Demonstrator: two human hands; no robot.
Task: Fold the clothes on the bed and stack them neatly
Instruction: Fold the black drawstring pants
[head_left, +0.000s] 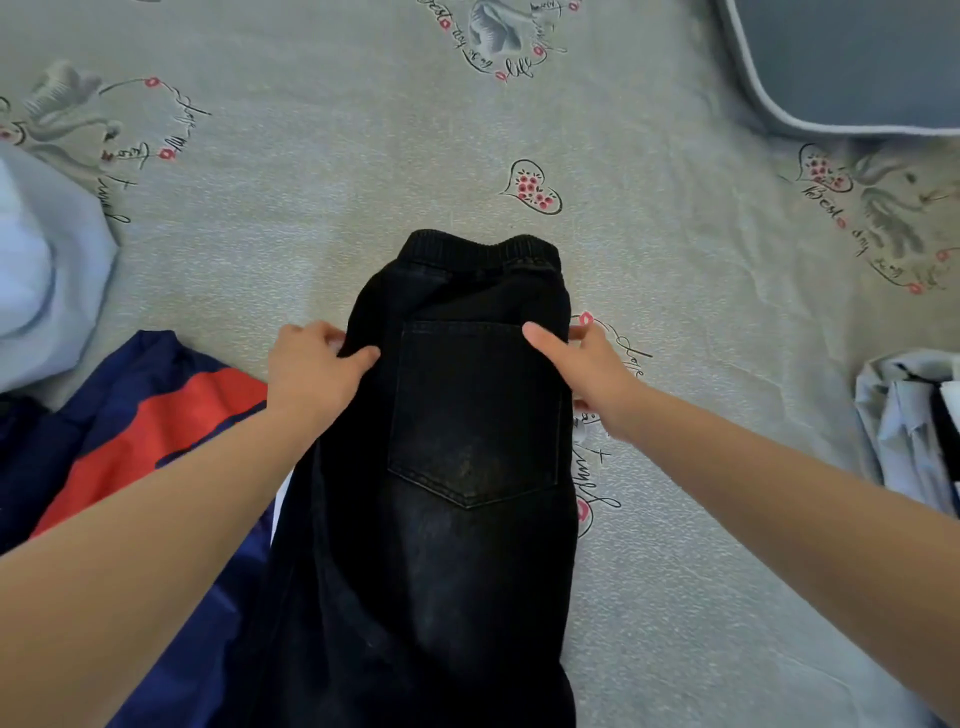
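On the bed (675, 571), black jeans (457, 415) are pinched at both side edges by the left hand (311, 369) and right hand (582, 364); uneven pulling could probably skew the fold.

**Colours and patterns on the bed**

The bed sheet (322, 218) is pale grey-green with a fine speckled texture, printed with grey swans, black cursive lettering, black-outlined hearts filled with small pink-red flowers, and scattered pink-red dots along the script. The black jeans (457, 467) at the middle of the near edge are faded to a greyish wash on the back pocket and the seat, with a ribbed black waistband. At the left edge lies a navy garment (130, 415) with a broad red band and a sliver of white. Beyond it is a pale blue cloth (47, 270). At the far right corner lies a slate-blue pillow (852, 57) with lighter piping. At the right edge is a light blue shirt (898, 415) with dark and white details.
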